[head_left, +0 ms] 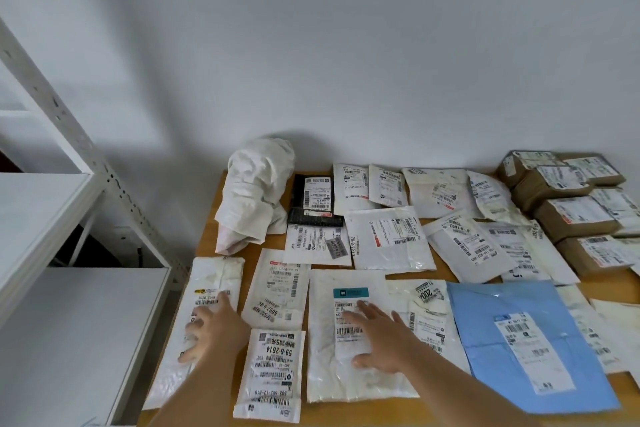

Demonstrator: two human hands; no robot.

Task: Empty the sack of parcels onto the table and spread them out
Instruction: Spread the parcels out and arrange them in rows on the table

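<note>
Left hand (207, 328) lying flat on near-left mailer (207, 288), fingers spread. Right hand (379, 334) pressing teal-label mailer (346, 374), fingers spread. Sack (254, 191) sitting crumpled far left.

White metal shelving unit (69, 218) at left, beside the left end of the work surface; slotted, perforated upright post (114, 180) running diagonally across the view; two flat white shelf boards visible, the upper (31, 215) and the lower (79, 340), each bare on its visible face; dark gap (90, 250) beneath the upper board, contents indistinct; plain white wall (346, 45) behind, carrying soft grey shadows towards the left.
</note>
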